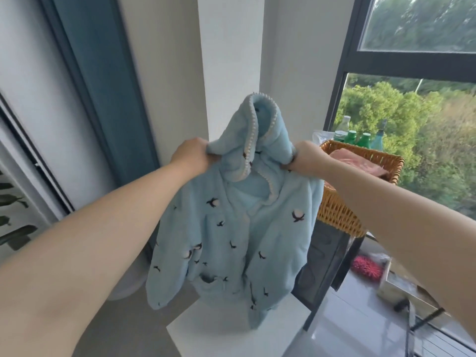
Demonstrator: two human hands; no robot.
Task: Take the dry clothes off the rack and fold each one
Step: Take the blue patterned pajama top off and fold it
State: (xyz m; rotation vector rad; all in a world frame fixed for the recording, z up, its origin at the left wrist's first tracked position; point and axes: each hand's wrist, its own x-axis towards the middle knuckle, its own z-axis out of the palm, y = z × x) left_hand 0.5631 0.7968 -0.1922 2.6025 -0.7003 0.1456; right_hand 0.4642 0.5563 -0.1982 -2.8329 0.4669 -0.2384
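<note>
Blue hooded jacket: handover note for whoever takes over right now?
Left hand grips the blue hooded jacket at one shoulder; right hand grips the other.
It hangs unfolded in the air between them, over a white ledge.
Wicker basket to the right holds pink fabric.
Done: it is off the rack; no rack in view.
Left: fold it.

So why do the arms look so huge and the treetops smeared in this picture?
Head view: the wide-angle lens stretches the forearms near the bottom corners and bends the dark window frame; the upper-right treetops are blurred, probably by motion; soft window daylight leaves the fluffy light-blue hooded jacket fairly sharp.
</note>
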